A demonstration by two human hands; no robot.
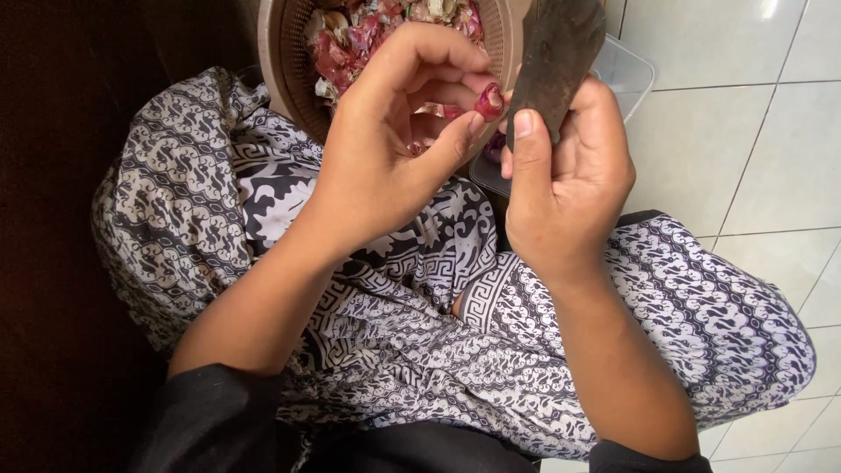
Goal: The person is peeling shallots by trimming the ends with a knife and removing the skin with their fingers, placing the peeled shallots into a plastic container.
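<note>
My left hand (394,131) pinches a small red shallot (489,102) between thumb and fingertips, just above my lap. My right hand (569,175) grips a dark, worn knife (556,48) with its blade pointing up; the thumb rests near the blade's lower edge, right beside the shallot. Behind both hands sits a brown perforated basket (289,61) filled with reddish shallot skins (350,35).
My lap is covered by a black-and-white patterned cloth (403,289). A clear plastic container (626,74) stands on the white tiled floor (745,149) to the right of the basket. Dark shadow fills the left side.
</note>
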